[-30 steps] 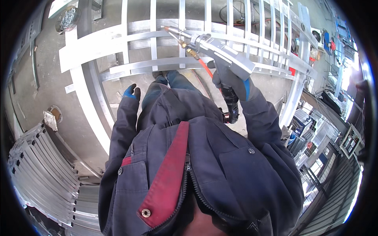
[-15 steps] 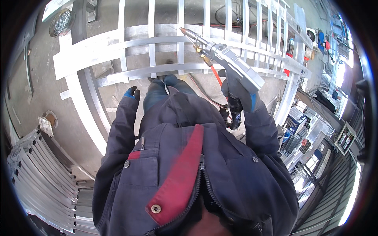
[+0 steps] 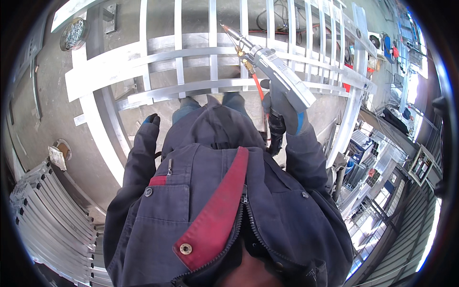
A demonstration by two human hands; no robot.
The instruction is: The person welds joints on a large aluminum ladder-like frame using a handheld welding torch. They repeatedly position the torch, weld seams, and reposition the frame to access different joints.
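Note:
My right hand [image 3: 285, 104], in a dark glove with a blue cuff, is wrapped round the handle of a silver welding gun [image 3: 283, 75]. Its copper-coloured nozzle points to the far left, over the bars of a bright metal railing frame [image 3: 179, 56]. A red hose [image 3: 259, 88] with brass fittings runs back along the gun, and a black sleeve hangs beneath the grip. My left hand [image 3: 152, 119], also gloved, hangs beside my left leg near the frame's left end. Its fingers are loosely apart and hold nothing; part of that hand is hidden.
Wide pale beams [image 3: 100, 129] bear the frame. A round dish of small metal fasteners [image 3: 74, 33] stands at the far left. Stacked metal profiles [image 3: 52, 225] lie at the near left. Cables [image 3: 282, 21] trail on the floor beyond the bars. Racks and materials line the right.
The welding gun and my right hand have shifted slightly left, the nozzle now a little farther away. My left hand has drifted left and nearer my body. My legs have moved apart.

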